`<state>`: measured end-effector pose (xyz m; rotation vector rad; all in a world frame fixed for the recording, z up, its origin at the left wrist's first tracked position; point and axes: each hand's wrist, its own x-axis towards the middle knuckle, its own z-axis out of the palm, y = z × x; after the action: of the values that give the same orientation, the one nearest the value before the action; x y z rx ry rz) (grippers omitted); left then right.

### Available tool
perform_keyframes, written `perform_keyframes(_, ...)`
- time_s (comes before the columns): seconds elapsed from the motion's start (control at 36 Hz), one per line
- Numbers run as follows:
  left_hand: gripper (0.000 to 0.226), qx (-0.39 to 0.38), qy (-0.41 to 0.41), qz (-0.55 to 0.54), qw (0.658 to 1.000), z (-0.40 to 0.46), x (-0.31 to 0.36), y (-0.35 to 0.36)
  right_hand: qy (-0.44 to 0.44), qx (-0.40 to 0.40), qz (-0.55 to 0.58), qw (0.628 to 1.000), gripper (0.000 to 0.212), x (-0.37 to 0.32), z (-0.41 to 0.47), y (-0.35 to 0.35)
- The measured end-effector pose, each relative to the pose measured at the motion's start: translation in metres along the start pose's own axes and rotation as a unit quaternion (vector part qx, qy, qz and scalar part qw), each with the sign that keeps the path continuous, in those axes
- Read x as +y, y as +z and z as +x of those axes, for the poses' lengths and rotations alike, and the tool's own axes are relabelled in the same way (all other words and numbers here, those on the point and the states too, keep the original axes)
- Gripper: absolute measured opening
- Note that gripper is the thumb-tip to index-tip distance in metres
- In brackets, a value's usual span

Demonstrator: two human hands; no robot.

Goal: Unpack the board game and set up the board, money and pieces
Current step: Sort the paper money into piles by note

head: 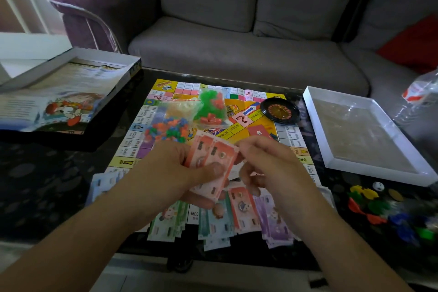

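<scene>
The game board (239, 99) lies unfolded on the dark table. My left hand (170, 168) grips a stack of pink play-money notes (211, 156) above the board's near edge. My right hand (267, 163) pinches the top right corner of that stack. Below my hands, sorted piles of money (239, 218) in green, teal, pink and purple line the board's front edge, with a pale blue pile (104, 182) to the left. Plastic bags of pieces (208, 106) rest on the board's middle. A small black roulette wheel (279, 110) sits at the board's far right.
The box lid (59, 92) with a cartoon cover lies far left. A white box tray (369, 140) stands at the right. Loose coloured tokens (379, 206) and a white die (378, 186) lie near the right front. A grey sofa (237, 31) runs behind the table.
</scene>
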<state>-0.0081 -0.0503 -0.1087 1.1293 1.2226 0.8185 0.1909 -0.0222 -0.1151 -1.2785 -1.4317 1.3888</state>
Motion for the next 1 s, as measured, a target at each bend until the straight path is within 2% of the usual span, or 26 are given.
perform_keyframes(0.08,0.02,-0.033,-0.001,-0.003,0.999,-0.001,0.002,0.005,-0.051,0.001,-0.09,0.995,0.012,0.001,-0.001,0.003)
perform_keyframes(0.14,0.028,-0.028,-0.006,-0.031,0.999,-0.001,0.003,0.006,-0.066,0.016,-0.12,0.991,0.016,0.002,0.0,0.003)
perform_keyframes(0.22,0.032,-0.008,-0.004,-0.054,0.998,-0.001,0.003,0.005,-0.052,0.024,-0.1,0.993,0.019,0.002,0.0,0.0)
perform_keyframes(0.47,0.02,0.048,0.031,0.008,0.998,0.0,0.001,0.006,-0.062,0.0,-0.097,0.993,0.016,-0.003,-0.002,-0.004)
perform_keyframes(0.61,0.036,0.011,-0.003,-0.014,1.0,0.001,0.003,0.012,-0.086,0.006,-0.144,0.986,0.016,0.001,-0.002,-0.004)
perform_keyframes(0.78,0.029,-0.083,-0.019,-0.006,0.996,0.001,-0.001,0.017,-0.091,-0.031,-0.16,0.982,0.018,0.005,-0.002,-0.003)
perform_keyframes(0.89,0.026,-0.11,-0.031,0.014,0.993,0.004,-0.003,0.017,-0.094,-0.001,-0.194,0.977,0.019,0.005,0.001,-0.013)
perform_keyframes(0.94,0.021,-0.088,-0.026,0.036,0.995,0.006,-0.003,0.016,-0.076,0.028,-0.184,0.98,0.018,0.001,0.003,-0.025)
perform_keyframes(1.0,0.012,-0.027,-0.008,0.088,0.996,0.008,-0.006,0.014,-0.062,0.038,-0.208,0.975,0.016,-0.003,0.007,-0.04)
